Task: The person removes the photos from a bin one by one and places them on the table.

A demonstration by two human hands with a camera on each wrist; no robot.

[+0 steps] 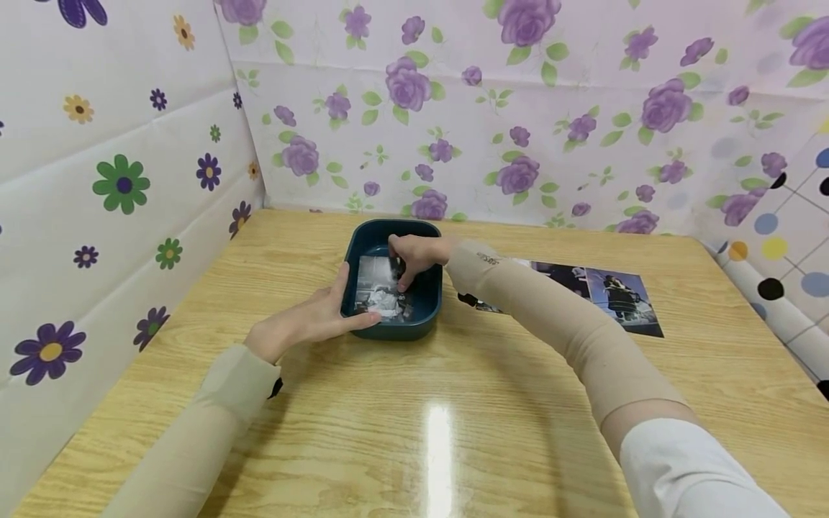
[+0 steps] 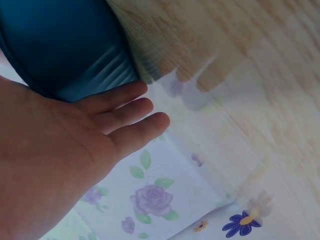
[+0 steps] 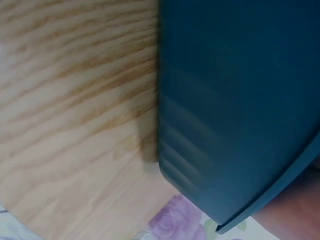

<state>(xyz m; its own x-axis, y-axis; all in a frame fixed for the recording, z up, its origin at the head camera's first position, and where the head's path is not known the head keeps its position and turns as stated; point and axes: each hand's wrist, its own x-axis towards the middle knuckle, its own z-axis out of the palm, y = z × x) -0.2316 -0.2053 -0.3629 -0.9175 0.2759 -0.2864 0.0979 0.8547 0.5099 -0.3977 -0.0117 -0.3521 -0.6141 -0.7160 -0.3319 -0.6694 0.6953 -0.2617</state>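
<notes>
Dark-teal, round-cornered plastic bin [image 1: 403, 332], glossy black-and-white rectangular photo [image 1: 373, 275] inside
We see the left hand [image 1: 319, 311] spread wide, the right hand [image 1: 417, 255] reaching in (its grip we cannot tell).

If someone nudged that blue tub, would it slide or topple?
More likely slide, I'd guess: the tub looks broad and sits flat on the table, whose glossy shine suggests little grip. It's probably light for its size, since it looks like thin-walled plastic.
</notes>
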